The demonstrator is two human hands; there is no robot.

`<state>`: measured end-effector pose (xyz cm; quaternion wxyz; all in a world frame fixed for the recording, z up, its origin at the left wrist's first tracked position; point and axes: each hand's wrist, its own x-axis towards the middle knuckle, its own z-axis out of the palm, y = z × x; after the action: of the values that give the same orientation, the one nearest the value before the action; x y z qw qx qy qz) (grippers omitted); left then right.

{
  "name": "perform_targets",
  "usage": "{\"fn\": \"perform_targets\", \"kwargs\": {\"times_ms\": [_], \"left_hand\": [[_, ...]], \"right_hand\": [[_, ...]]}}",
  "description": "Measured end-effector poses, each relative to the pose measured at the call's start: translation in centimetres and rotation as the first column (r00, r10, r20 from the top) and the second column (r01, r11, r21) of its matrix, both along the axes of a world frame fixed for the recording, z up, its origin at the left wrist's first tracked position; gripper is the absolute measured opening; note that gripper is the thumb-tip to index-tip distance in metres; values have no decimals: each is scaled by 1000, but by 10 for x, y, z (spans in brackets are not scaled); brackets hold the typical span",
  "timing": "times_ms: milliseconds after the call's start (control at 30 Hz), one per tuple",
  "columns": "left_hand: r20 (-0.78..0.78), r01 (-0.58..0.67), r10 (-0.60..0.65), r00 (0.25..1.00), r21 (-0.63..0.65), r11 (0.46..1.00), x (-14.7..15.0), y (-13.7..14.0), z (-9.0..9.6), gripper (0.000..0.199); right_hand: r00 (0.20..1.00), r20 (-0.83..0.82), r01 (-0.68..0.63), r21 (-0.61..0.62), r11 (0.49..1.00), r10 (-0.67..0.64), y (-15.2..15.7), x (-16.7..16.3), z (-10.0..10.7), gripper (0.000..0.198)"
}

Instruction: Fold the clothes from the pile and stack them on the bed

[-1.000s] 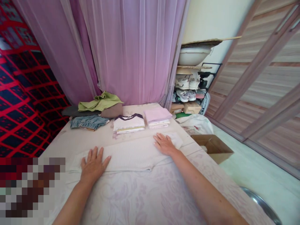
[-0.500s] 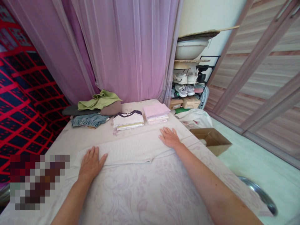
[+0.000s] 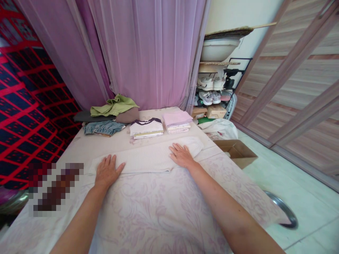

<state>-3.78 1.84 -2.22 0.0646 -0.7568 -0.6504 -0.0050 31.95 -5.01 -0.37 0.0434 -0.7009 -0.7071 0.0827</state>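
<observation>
A white ribbed knit garment (image 3: 143,157), folded into a long strip, lies across the surface covered with a floral sheet (image 3: 159,211). My left hand (image 3: 108,172) rests flat on its left end, fingers spread. Toward its right end, my right hand (image 3: 181,155) also lies flat with the fingers apart. Just beyond the garment are a folded white shirt with a dark collar (image 3: 146,127) on a small stack and a folded pink cloth (image 3: 177,119) on another. Folded jeans (image 3: 104,127) sit farther left.
Behind the jeans are a green garment (image 3: 115,106) and a brown one (image 3: 128,115). A purple curtain (image 3: 148,53) hangs at the back. On the right stand a shoe rack (image 3: 212,84), an open cardboard box (image 3: 235,151) and a metal basin (image 3: 284,210). A blurred patch covers something at left.
My right hand has slid left along the knit garment, baring more of its right end. My left hand stays flat on the left end. The view has shifted slightly.
</observation>
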Motion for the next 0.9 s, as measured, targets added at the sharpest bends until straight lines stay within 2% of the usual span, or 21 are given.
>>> {"fn": "perform_targets", "kwargs": {"times_ms": [100, 167, 233, 300, 367, 400, 467, 533, 600, 667, 700, 733, 800, 900], "left_hand": [[2, 8, -8, 1000, -15, 1000, -2, 0, 3, 73], [4, -28, 28, 1000, -29, 999, 1, -1, 5, 70], [12, -73, 73, 997, -33, 997, 14, -6, 8, 65], [46, -36, 37, 998, -29, 999, 37, -17, 12, 60], [126, 147, -142, 982, -25, 989, 71, -32, 15, 56], [185, 266, -256, 949, -32, 963, 88, -41, 16, 54], [311, 533, -496, 811, -42, 845, 121, -59, 16, 50], [399, 653, -586, 705, -45, 756, 143, -72, 14, 48], [444, 691, -601, 664, -57, 721, 152, -80, 10, 47], [457, 696, -600, 656, -58, 716, 153, -82, 6, 46], [459, 695, -602, 654, -48, 718, 152, -82, 5, 46], [460, 692, -603, 652, -35, 721, 151, -82, 4, 45], [464, 683, -601, 650, -12, 730, 151, -80, 5, 43], [474, 676, -595, 649, -3, 737, 154, -75, 10, 37]], "right_hand": [[999, -7, 39, 49, 998, -39, -8, 2, -1, 54], [997, -9, 73, 63, 995, -72, -15, 3, -4, 54], [996, -15, 89, 54, 995, -89, -20, 3, -8, 54], [996, -18, 88, 59, 994, -88, -22, 2, -10, 54], [996, -21, 83, 78, 993, -82, -22, 1, -12, 53], [997, -27, 80, 91, 993, -78, -22, 1, -12, 52], [996, -51, 73, 130, 989, -67, -23, 4, -12, 48], [991, -89, 117, 221, 968, -100, -24, 14, -12, 45], [966, -143, 254, 366, 895, -215, -25, 33, -11, 44], [897, -216, 441, 476, 761, -385, -25, 58, -8, 47], [850, -247, 524, 478, 705, -465, -24, 71, -6, 50], [802, -261, 594, 438, 675, -537, -23, 84, -4, 52], [765, -239, 644, 287, 710, -598, -18, 105, 0, 51], [815, -238, 570, 161, 806, -529, -10, 121, 3, 37]]}}
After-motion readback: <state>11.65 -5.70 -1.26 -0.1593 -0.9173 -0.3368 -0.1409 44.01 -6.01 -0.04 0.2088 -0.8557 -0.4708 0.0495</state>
